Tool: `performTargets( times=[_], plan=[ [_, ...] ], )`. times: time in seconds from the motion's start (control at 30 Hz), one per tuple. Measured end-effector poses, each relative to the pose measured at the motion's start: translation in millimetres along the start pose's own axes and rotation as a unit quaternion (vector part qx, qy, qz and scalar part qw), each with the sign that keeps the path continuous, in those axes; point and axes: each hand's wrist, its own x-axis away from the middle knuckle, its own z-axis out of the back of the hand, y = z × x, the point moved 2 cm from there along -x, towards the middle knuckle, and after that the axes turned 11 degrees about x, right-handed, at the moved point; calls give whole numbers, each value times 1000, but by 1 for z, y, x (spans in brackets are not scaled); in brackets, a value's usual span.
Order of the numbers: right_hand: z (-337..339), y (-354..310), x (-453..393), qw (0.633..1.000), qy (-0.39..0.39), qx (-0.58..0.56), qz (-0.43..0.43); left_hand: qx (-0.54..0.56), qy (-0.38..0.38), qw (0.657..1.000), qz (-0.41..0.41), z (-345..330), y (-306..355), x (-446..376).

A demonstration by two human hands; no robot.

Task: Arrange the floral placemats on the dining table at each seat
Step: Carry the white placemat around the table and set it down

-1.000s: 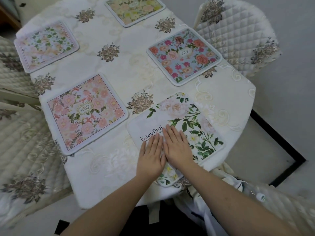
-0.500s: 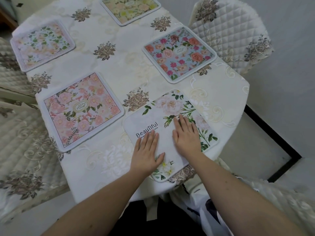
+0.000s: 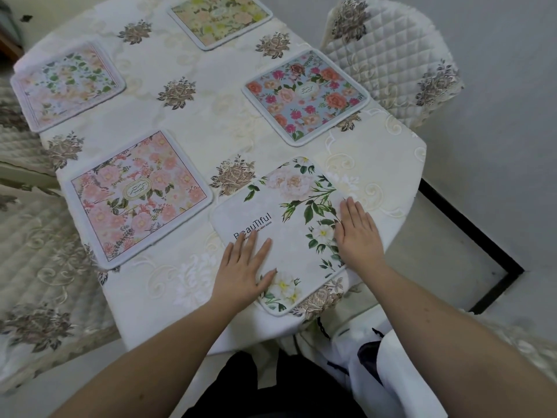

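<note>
Your white placemat (image 3: pixel 289 233) w/ green leaves and the "BeauTiful" print lies flat at the near end of the dining table (image 3: pixel 394 164), slightly skewed to the table edge, near corner almost at the drop. Your left hand (image 3: pixel 244 267) rests flat on its near-left part, fingers straight and a bit spread, covering the start of the lettering. Your right hand (image 3: pixel 357 233) lies flat on the right edge, fingers together, partly over the mat's border. Neither hand pinches anything; both just press.

Handling, as a guess: it looks thin, light and floppy, prob. fabric-topped w/ a stitched rim, not fragile. The tablecloth (image 3: pixel 205 128) under it looks soft and embroidered, so the cloth may drag or bunch if you shove hard. Slide w/ flat palms and light pressure, or lift by two opposite corners or the rim to re-set it. Don't pull one corner alone, since it'll likely fold.

Other four mats are already laid: pink one (image 3: pixel 138 197) just left, blue one (image 3: pixel 306 96) beyond, pale green-leaf one (image 3: pixel 67 84) far left, yellow one (image 3: pixel 221 18) at the far end. A quilted chair (image 3: pixel 391 55) stands by the blue mat.
</note>
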Motion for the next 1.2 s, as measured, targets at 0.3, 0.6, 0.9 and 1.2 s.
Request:
performTargets(
  times=[0.3, 0.6, 0.9, 1.2],
  plan=[
    [12, 48, -2, 998, -31, 0, -58, -5, -40, 999, -29, 18, -29, 12],
    [22, -74, 38, 998, 0, -57, 16, 17, 1, 999, -46, 33, -44, -1],
    [-22, -197, 81, 999, -41, -11, -22, 43, -13, 996, -82, 17, -35, -18],
    [-23, -179, 99, 996, -12, -3, -84, 21, -26, 992, -118, 23, -61, -25]
  ],
)
